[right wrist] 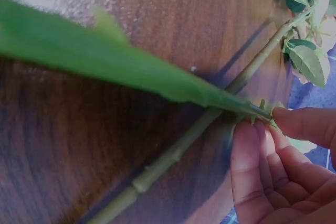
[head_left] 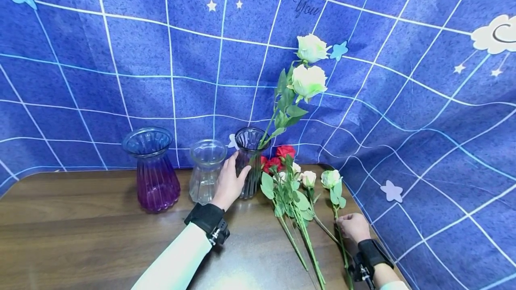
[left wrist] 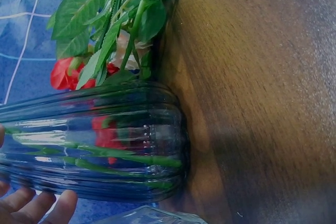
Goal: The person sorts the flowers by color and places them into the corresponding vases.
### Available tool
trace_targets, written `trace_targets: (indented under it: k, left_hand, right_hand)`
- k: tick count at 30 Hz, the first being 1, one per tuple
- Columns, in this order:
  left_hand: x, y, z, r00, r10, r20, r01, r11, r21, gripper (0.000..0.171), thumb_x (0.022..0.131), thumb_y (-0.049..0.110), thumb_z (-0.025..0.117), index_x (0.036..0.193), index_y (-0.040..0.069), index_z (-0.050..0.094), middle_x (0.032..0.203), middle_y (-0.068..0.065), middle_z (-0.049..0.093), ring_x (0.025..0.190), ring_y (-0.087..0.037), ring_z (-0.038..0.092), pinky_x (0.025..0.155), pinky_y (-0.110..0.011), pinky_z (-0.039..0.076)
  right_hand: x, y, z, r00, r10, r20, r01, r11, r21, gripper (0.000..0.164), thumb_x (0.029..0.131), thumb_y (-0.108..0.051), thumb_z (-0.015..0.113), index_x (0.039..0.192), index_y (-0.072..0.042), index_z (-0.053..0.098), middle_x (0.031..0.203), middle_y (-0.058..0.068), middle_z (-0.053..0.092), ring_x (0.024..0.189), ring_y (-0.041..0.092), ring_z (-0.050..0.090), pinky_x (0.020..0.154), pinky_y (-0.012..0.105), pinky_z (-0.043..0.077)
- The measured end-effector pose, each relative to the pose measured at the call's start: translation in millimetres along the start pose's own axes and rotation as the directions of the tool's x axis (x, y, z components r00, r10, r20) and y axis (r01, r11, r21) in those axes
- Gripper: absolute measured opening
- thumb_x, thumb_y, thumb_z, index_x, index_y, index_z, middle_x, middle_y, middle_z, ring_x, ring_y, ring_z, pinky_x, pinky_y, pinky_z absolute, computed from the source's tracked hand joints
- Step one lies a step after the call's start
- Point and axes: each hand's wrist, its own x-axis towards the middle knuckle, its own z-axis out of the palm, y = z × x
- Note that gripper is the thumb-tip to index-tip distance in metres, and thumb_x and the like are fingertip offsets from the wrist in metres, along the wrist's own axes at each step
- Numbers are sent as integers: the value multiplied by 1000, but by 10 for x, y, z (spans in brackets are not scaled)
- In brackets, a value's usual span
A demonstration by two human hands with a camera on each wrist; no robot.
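My left hand (head_left: pixel 231 180) rests against the side of a dark grey ribbed glass vase (head_left: pixel 249 174), thumb spread apart from fairly straight fingers. Two tall white-green roses (head_left: pixel 309 81) stand in this vase and lean right; their green stems (left wrist: pixel 131 157) show through the glass in the left wrist view. At the right, my right hand (head_left: pixel 354 227) pinches the stem of another white-green rose (head_left: pixel 331 178) between thumb and fingers. Close up in the right wrist view, that green stem (right wrist: pixel 173 83) crosses above a second stem (right wrist: pixel 173 156) on the wood.
A clear glass vase (head_left: pixel 204 185) stands left of my left hand, and a blue-purple vase (head_left: pixel 157 182) farther left. Red roses (head_left: pixel 285 151), a pale rose (head_left: pixel 308 179) and leafy stems (head_left: pixel 300 218) lie on the wooden table (head_left: pixel 80 236). Blue cloth (head_left: pixel 141 57) hangs behind.
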Motion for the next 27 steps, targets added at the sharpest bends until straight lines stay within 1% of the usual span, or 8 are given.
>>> trace_targets:
  k: [3,6,9,15,21,22,24,27]
  left_hand:
    - [-2,7,7,1000,-2,2,2,1000,1,61,91,36,59,142,9,37,139,-18,46,126,-35,46,99,-51,42]
    - [-2,7,16,1000,-3,-2,3,1000,8,61,91,36,59,142,10,38,139,-18,46,125,-36,47,98,-51,43]
    - [-1,2,23,1000,-7,-6,7,1000,14,61,91,36,59,142,11,38,138,-19,47,124,-36,48,97,-51,43]
    - [5,-16,34,1000,-5,-6,5,1000,4,61,92,36,59,142,10,37,138,-19,46,125,-36,47,98,-51,42]
    - [1,-43,45,1000,9,-3,-9,1000,4,61,92,36,58,143,9,37,138,-20,46,125,-37,47,99,-51,41]
    - [0,-48,47,1000,11,-4,-11,1000,8,61,92,36,58,143,8,37,137,-20,46,124,-37,47,99,-51,42]
    - [-1,-52,46,1000,19,-12,-19,1000,2,61,92,35,59,142,7,37,137,-21,47,124,-37,47,99,-51,42]
    - [0,-46,36,999,28,-20,-28,1000,-7,62,91,34,60,142,6,37,136,-22,47,123,-38,47,98,-51,42]
  right_hand:
    - [5,9,2,1000,4,-2,-4,1000,-31,22,81,-10,63,83,11,68,51,-1,54,47,9,54,47,25,52]
    - [15,10,0,1000,-9,-7,8,999,-51,21,81,-9,62,81,11,69,49,-2,54,46,9,55,47,26,52]
    - [23,1,-8,1000,-27,-10,26,998,-53,20,80,-8,61,81,11,69,48,-2,53,45,10,56,48,27,53]
    - [4,-19,-34,999,-33,-23,32,998,-54,21,80,-7,60,82,11,69,49,-2,54,45,9,56,49,28,54]
    - [-46,-81,-110,994,-83,-77,72,988,-139,22,80,-9,57,86,7,71,52,2,61,45,8,52,50,25,43]
    - [-55,-98,-127,993,-86,-86,72,986,-147,23,80,-9,57,86,7,71,54,4,63,46,9,53,51,26,42]
    - [-71,-140,-158,991,-90,-99,74,986,-152,23,82,-11,57,87,6,72,59,7,66,51,12,57,53,27,43]
    - [-87,-221,-200,988,-100,-121,79,983,-163,23,83,-13,58,88,3,72,72,13,70,66,21,62,60,31,45]
